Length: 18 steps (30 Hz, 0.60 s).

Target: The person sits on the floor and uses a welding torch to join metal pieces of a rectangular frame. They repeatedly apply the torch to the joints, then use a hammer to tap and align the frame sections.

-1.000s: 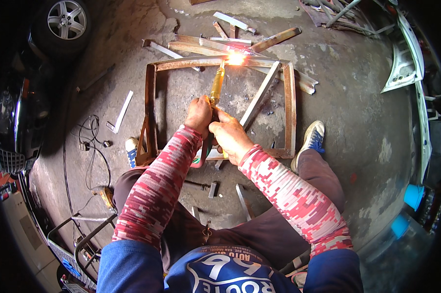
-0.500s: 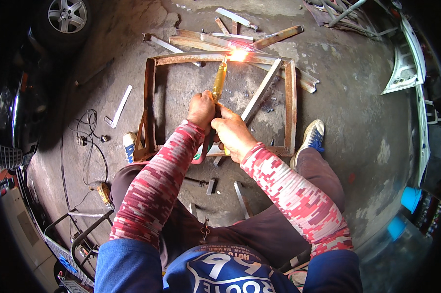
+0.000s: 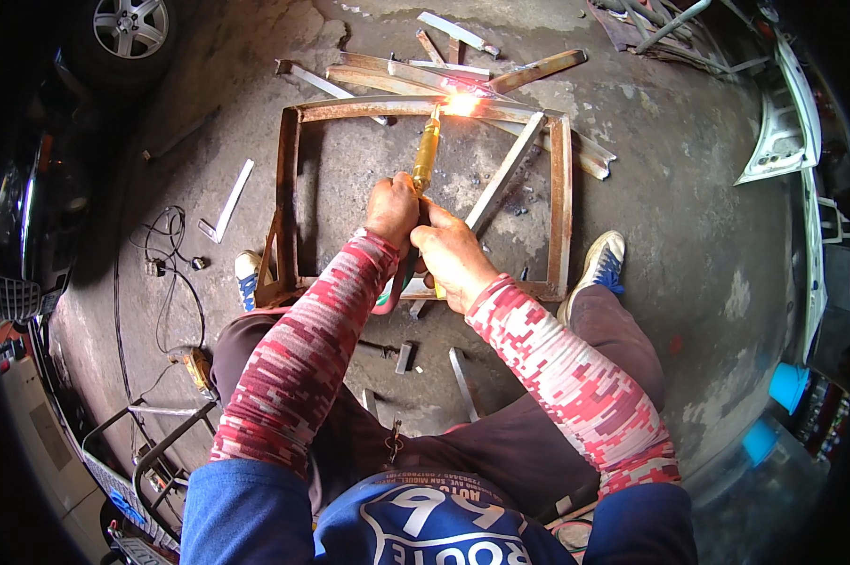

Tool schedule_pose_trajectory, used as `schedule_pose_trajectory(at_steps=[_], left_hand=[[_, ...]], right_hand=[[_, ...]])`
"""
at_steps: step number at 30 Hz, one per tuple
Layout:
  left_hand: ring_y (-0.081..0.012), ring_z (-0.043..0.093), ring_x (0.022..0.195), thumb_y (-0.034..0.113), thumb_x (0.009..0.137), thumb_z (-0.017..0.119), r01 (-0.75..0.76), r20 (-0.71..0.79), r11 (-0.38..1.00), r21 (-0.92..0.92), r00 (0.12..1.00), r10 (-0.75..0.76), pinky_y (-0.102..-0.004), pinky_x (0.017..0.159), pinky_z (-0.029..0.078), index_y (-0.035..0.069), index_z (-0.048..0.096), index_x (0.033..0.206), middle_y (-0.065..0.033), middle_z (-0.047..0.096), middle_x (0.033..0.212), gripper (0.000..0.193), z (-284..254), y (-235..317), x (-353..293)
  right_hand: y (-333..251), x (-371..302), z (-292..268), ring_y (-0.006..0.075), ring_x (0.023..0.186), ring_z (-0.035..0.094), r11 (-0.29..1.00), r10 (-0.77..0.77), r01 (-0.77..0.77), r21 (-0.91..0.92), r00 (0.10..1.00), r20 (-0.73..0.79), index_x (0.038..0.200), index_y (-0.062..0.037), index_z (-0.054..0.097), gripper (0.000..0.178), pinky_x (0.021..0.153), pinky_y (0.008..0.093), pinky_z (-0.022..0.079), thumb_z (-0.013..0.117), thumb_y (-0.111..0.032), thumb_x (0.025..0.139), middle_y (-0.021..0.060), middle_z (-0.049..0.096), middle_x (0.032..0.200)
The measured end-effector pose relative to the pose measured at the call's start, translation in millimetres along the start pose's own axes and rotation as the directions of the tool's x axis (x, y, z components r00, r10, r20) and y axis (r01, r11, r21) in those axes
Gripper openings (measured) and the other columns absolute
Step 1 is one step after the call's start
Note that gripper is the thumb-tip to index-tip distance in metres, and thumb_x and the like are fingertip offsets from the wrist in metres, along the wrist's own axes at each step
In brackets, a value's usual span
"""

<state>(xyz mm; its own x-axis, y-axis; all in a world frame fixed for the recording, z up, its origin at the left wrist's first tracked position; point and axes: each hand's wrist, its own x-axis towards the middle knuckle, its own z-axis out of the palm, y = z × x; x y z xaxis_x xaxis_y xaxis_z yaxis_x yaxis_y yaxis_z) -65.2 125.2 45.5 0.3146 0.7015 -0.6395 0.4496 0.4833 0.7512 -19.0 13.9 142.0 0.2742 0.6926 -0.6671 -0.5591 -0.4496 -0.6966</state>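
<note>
My left hand (image 3: 393, 209) and my right hand (image 3: 449, 253) are both closed around a yellow welding electrode holder (image 3: 425, 158). Its rod tip touches the far bar of a rusty rectangular metal frame (image 3: 287, 179) lying on the concrete floor, where a bright spark (image 3: 461, 103) glows. A loose metal bar (image 3: 507, 171) lies diagonally inside the frame. Both forearms wear red and white patterned sleeves. My feet in blue and white shoes (image 3: 603, 264) rest on the near corners of the frame.
Several metal offcuts (image 3: 462, 33) lie beyond the frame. A dark car with a wheel (image 3: 130, 25) stands at the left. Cables (image 3: 166, 259) and a grinder (image 3: 193, 364) lie at the left. A white car panel (image 3: 790, 122) leans at the right. Blue containers (image 3: 787, 386) sit at the lower right.
The view has shifted slightly; both hands stay on the holder and the spark keeps burning at the same spot on the far bar.
</note>
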Motion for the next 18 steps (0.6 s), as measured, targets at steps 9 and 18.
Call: schedule_pose_trajectory(at_steps=[9, 18], left_hand=[[-0.025, 0.061, 0.072, 0.021, 0.097, 0.039, -0.081, 0.022, 0.985, 0.152, 0.997, 0.079, -0.0405, 0.063, 0.051, 0.0, 0.058, 0.098, -0.0151, 0.059, 0.083, 0.028, -0.3, -8.9, 11.6], [-0.025, 0.061, 0.071, 0.021, 0.096, 0.039, -0.072, 0.008, 0.986, 0.153, 0.997, 0.071, -0.0406, 0.062, 0.05, 0.0, 0.058, 0.098, -0.0154, 0.059, 0.081, 0.028, 0.3, 1.4, -1.6]], right_hand=[[1.8, 1.4, -1.5, 0.0085, 0.056, 0.051, 0.999, 0.006, -0.006, -0.043, 1.0, -0.005, 0.141, -0.0156, 0.045, 0.058, 0.041, 0.0226, 0.034, 0.043, -0.006, 0.084, 0.0004, 0.056, 0.083], [-1.5, -1.9, 0.3, 0.0078, 0.055, 0.05, 1.0, 0.013, -0.013, -0.01, 1.0, -0.015, 0.141, -0.0183, 0.045, 0.057, 0.041, 0.0227, 0.032, 0.043, -0.007, 0.085, -0.0005, 0.055, 0.079]])
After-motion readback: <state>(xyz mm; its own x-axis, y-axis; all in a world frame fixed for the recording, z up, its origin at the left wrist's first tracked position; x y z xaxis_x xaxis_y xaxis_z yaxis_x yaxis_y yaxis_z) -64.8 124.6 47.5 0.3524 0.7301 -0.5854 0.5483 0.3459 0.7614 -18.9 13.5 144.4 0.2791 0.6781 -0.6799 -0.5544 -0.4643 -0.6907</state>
